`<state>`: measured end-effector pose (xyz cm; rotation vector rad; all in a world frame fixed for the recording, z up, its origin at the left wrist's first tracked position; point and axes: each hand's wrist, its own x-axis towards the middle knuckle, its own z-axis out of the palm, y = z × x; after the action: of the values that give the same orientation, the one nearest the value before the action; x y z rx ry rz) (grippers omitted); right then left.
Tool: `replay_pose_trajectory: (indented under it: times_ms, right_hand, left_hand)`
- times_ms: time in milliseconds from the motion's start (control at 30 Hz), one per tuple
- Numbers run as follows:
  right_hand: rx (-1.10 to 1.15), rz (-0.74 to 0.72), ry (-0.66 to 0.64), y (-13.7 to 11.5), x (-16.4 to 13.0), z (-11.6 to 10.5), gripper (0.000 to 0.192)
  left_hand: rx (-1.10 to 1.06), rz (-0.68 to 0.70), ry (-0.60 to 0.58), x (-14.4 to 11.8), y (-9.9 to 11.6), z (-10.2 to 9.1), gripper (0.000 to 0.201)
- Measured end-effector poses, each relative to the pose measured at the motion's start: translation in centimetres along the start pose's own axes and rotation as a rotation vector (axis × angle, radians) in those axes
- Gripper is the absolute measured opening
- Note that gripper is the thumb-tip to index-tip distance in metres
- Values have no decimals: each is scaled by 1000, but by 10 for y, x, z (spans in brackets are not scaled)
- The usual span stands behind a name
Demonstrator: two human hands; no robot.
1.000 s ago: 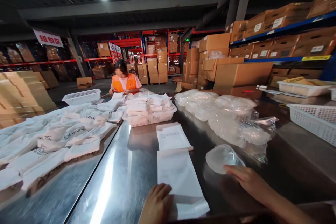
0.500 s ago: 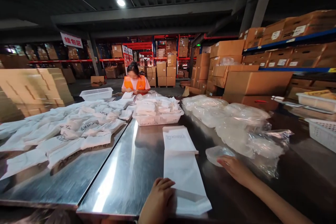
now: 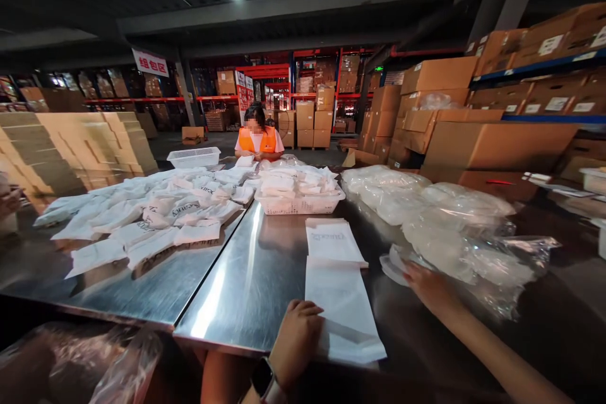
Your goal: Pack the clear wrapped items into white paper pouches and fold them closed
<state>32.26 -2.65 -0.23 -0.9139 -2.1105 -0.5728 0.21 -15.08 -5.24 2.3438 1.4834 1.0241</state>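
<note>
A flat white printed bag (image 3: 348, 322) lies lengthwise on the dark part of the metal table, with another white printed bag (image 3: 332, 241) just beyond it. At the nearer bag's left edge, my left hand (image 3: 298, 336) is closed, its fingers curled on the edge; a watch is on that wrist. My right hand (image 3: 428, 287) pinches the edge of a translucent, curved plastic piece (image 3: 392, 266) to the right of the bags. The piece is tilted up, and whether it is one layer or several I cannot tell.
Clear plastic bags of translucent pieces (image 3: 435, 227) lie at the right. White bags (image 3: 161, 208) are spread at the left; more fill a white basket (image 3: 303, 204) ahead. A co-worker in an orange vest (image 3: 258, 140) is across the table. Cardboard boxes (image 3: 497, 145) stand beyond.
The view has shifted, and my left wrist with its watch has come into sight. My right hand has tilted the translucent piece up. My left hand stays at the bag's edge.
</note>
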Motion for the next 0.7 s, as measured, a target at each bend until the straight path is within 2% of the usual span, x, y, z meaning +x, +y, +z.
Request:
replay_pose_trajectory:
  times_ms: [100,133,200,233,300,367,467,567,700]
  right_hand:
    - [31,-267,10,-51,-5,-20,41]
    - [67,-350,-31,-65,-8,-25,43]
    - [105,-397,-59,-76,-10,-26,45]
    - [93,-339,-59,-71,-10,-23,43]
    - [19,-85,-75,-42,-7,-13,37]
    - [-31,191,-225,-4,-5,-1,38]
    - [23,245,-409,33,-8,10,51]
    - [54,236,-532,32,-8,12,58]
    - [-82,459,-622,9,6,14,43]
  left_hand:
    - [87,-19,65,4,5,9,30]
    - [115,-18,79,5,8,11,30]
    - [157,-7,89,7,13,15,29]
    - [165,4,77,8,16,16,28]
    - [148,22,25,10,18,17,29]
    - [96,-1,-34,12,17,16,30]
    - [-11,-114,-44,15,13,14,31]
    - [-79,-162,-39,16,12,11,32]
    - [34,-160,-31,15,15,10,29]
